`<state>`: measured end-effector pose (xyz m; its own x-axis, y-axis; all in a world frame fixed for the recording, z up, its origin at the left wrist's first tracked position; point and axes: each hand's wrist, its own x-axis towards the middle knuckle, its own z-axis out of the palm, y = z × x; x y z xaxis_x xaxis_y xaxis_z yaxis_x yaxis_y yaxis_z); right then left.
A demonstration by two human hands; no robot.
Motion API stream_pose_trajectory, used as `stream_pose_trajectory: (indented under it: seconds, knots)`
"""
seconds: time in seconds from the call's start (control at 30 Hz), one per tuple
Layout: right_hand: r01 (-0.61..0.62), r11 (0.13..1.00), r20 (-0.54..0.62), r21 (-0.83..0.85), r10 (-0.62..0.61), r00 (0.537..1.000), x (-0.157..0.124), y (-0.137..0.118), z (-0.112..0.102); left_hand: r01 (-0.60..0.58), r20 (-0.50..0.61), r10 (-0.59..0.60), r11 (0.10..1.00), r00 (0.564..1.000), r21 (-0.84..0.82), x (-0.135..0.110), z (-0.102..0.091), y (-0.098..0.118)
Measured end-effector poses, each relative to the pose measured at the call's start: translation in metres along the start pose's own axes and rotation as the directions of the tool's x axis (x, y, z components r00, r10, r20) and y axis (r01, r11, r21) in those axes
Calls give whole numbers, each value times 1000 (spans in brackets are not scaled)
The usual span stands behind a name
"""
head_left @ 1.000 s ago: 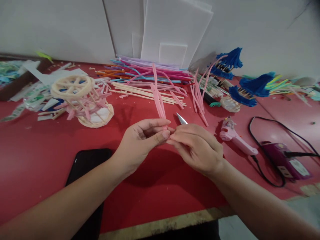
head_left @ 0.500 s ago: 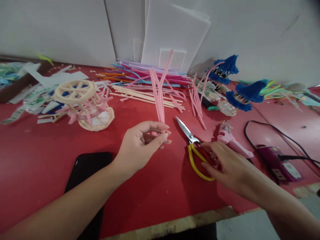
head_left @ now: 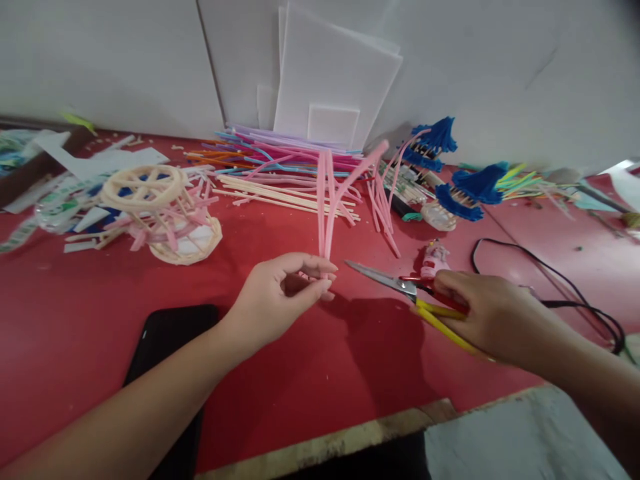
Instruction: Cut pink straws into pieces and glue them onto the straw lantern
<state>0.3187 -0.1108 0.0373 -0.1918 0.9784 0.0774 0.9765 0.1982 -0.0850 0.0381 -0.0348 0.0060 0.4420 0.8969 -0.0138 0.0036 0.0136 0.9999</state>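
Note:
Between the thumb and fingers of my left hand (head_left: 280, 293) several pink pipe cleaners (head_left: 327, 207) are pinched, their long ends standing up and spreading apart. The bottoms of the pipe cleaners are partly hidden by my fingers. My right hand (head_left: 493, 317) grips scissors (head_left: 400, 283) with yellow and red handles, lifted above the table. The blades look closed, and their tip points left, close to my left fingertips and the pipe cleaners. Behind my right hand lies a pink glue gun (head_left: 434, 259), mostly covered by it.
On the red table (head_left: 280, 400) a black phone (head_left: 165, 353) lies at left. A stick-and-ring model (head_left: 150, 190), coloured pipe cleaners (head_left: 260, 150), wooden sticks (head_left: 280, 197), loose pink pipe cleaners (head_left: 383, 213) and blue-roofed models (head_left: 473, 190) stand or lie farther back. A black cord (head_left: 540, 247) curls at right.
My right hand has picked the scissors up off the table, turning them so the tip points left. The pink pipe cleaners in my left hand have shifted, one bending further right.

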Motion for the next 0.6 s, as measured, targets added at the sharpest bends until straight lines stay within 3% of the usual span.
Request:
stream_pose_trajectory:
  seconds: [0.1, 0.3, 0.6]
  knots:
    - [0, 998, 113, 66, -7, 994, -3, 3, -15, 11, 97, -15, 999, 995, 39, -1, -1, -3]
    - [-90, 990, 380, 108, 43, 924, -6, -2, -26, -14, 139, 6, 998, 990, 59, -1, -2, -6]
    - [-132, 983, 459, 124, 61, 886, -6, -6, -29, -37, 156, 25, 997, 988, 72, 0, -2, -3]
